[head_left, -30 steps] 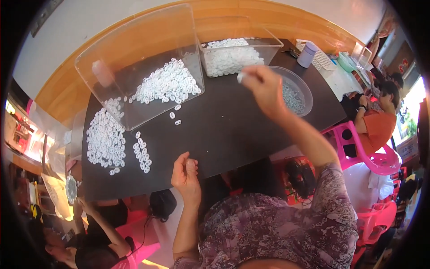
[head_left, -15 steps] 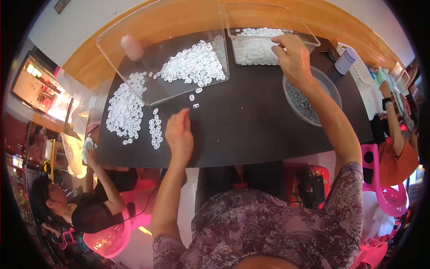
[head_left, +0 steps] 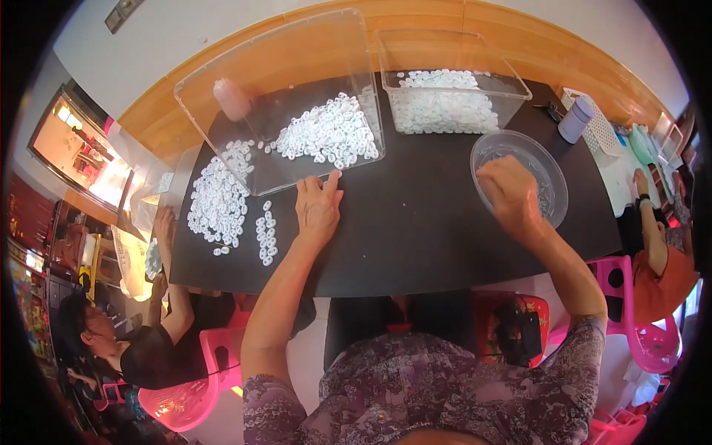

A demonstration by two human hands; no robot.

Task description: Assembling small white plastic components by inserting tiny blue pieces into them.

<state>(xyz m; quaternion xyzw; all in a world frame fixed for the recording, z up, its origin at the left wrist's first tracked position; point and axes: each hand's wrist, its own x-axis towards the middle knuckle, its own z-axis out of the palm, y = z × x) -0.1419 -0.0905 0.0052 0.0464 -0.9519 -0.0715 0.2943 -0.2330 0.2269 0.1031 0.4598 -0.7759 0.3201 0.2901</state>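
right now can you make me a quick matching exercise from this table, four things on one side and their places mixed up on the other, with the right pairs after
Things
1. left hand
2. right hand
3. lilac bottle
4. small double row of white pieces

Places
A. beside the white perforated basket
B. between the loose left pile and the left forearm
C. over the round clear bowl
D. at the near edge of the large clear bin

Right pairs: 1-D, 2-C, 3-A, 4-B
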